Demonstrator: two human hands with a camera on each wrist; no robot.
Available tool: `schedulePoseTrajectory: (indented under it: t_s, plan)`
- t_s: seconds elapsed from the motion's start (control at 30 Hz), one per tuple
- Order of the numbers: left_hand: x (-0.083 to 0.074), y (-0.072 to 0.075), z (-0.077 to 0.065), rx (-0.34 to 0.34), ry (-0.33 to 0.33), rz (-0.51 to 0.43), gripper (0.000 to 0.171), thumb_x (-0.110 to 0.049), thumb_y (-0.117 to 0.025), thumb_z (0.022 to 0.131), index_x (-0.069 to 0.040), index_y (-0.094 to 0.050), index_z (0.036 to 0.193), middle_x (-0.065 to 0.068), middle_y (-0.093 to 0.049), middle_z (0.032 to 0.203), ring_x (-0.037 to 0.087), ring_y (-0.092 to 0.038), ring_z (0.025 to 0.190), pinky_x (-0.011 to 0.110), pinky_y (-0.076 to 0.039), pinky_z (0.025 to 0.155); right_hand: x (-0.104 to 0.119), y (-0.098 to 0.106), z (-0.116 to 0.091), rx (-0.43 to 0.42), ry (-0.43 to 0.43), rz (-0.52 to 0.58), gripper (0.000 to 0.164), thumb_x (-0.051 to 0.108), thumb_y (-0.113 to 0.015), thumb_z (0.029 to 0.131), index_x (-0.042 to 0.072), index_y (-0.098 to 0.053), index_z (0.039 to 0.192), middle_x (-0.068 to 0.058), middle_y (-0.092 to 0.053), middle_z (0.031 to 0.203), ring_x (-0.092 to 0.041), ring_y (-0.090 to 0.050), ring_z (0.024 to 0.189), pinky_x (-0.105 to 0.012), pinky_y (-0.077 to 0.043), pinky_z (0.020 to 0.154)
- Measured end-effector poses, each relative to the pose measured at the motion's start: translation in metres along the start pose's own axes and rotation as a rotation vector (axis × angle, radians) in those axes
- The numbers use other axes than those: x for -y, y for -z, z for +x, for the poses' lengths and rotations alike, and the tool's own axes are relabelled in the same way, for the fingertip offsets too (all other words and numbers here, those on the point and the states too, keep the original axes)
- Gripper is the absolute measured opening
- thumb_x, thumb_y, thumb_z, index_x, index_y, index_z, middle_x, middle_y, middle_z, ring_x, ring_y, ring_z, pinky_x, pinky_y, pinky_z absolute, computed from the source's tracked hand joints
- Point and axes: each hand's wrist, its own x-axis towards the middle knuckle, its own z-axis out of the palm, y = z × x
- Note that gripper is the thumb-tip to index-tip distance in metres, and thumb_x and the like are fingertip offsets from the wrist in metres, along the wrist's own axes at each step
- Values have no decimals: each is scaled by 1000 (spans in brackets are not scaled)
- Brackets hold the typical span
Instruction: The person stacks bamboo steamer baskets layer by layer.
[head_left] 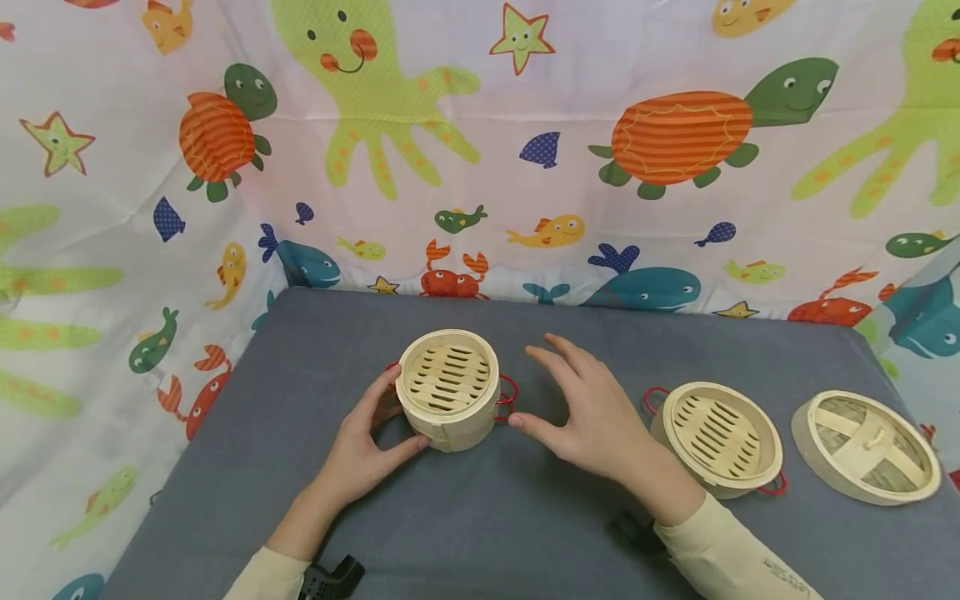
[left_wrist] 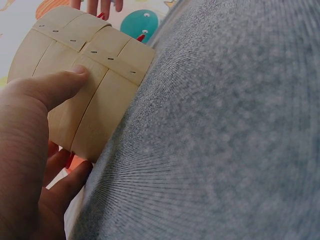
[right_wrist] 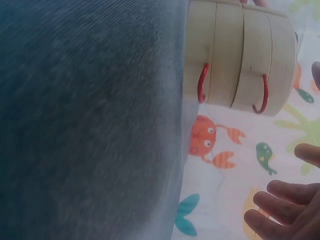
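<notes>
Two small bamboo steamer baskets point(head_left: 450, 392) stand stacked on the grey cloth, the slatted floor of the upper one facing up. Red loop handles point(right_wrist: 202, 82) stick out from each tier. My left hand point(head_left: 369, 450) holds the stack from the left, thumb point(left_wrist: 67, 85) on the front wall and fingers round the far left side. To the right of the stack, my right hand point(head_left: 588, 408) is spread, its fingers apart from the upper basket. Its thumb tip is close to the red handles; in the right wrist view the fingers point(right_wrist: 287, 207) hold nothing.
Right of my right forearm sits another bamboo steamer basket point(head_left: 720, 437) with red handles. A round bamboo lid point(head_left: 866, 450) lies beyond it at the far right. The grey table point(head_left: 480, 533) ends at a white curtain point(head_left: 480, 167) printed with sea animals.
</notes>
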Motion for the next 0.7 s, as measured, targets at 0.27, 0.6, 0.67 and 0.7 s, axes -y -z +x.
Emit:
schedulePoseTrajectory:
  t_s: [0.27,0.6,0.67,0.7]
  plan:
    - [-1,-1,0,-6,-5,6,102,0,-88,72,-5,-29,155,14,-43,150,28,-48,131,54,-51,92,-13,9,-10,-14,-34,-24,81,70,-65,82,27,-46,148,-6,-38,155,-33,-44,134,-59,-41,103]
    - [3,0,-2,-7,4,22,103,1,-88,72,-5,-29,155,12,-42,151,34,-48,130,56,-51,92,-27,22,-18,-16,-73,-61,80,69,-66,82,23,-49,146,-8,-41,153,-34,-47,132,-60,-41,102]
    - [3,-1,-1,-8,1,17,103,1,-88,71,-5,-29,155,12,-42,151,34,-48,130,55,-51,92,-29,24,-20,-19,-79,-67,81,69,-67,82,23,-49,146,-8,-41,153,-34,-46,132,-61,-41,102]
    - [3,-1,-2,-9,-2,17,103,1,-88,71,-5,-29,155,13,-42,151,35,-48,130,55,-51,92,-31,25,-21,-22,-80,-69,81,69,-67,82,23,-49,146,-9,-41,153,-34,-46,132,-61,-41,102]
